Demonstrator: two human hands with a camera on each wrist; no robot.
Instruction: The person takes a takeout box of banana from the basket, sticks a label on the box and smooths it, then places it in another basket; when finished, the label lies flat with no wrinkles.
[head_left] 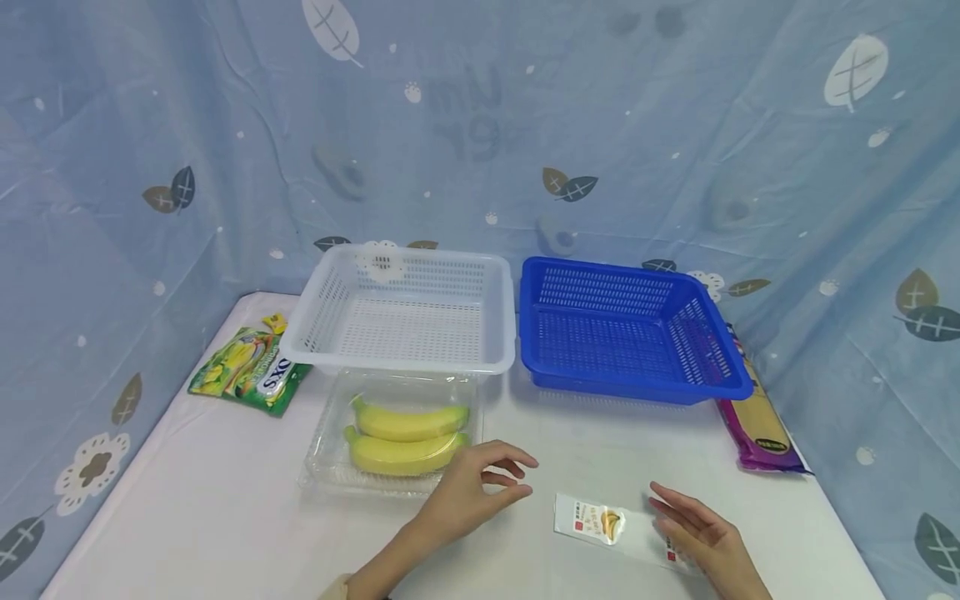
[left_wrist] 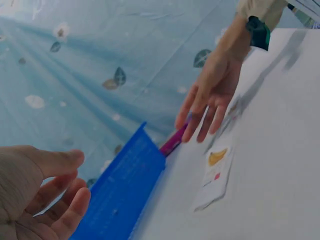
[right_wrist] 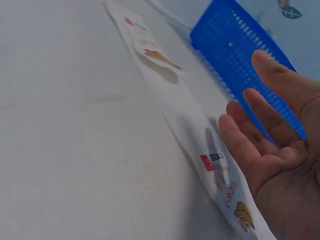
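Note:
A strip of clear backing with banana-printed labels (head_left: 588,521) lies on the white table in front of me. My right hand (head_left: 708,537) hovers over its right end, fingers loosely bent and holding nothing; in the right wrist view the strip (right_wrist: 187,120) passes under that hand's fingertips. To the left of the strip, my left hand (head_left: 472,483) is in the air with relaxed fingers, thumb apart from them and nothing between. Beside that hand, two yellow bananas (head_left: 405,454) lie in a clear plastic box (head_left: 322,454), whose right front corner the hand partly hides.
Behind the box stands a white basket (head_left: 405,364), and right of it a blue basket (head_left: 615,385). A green snack packet (head_left: 247,367) lies at the left edge, a purple-and-yellow packet (head_left: 761,425) at the right. A patterned curtain (head_left: 480,125) surrounds the table.

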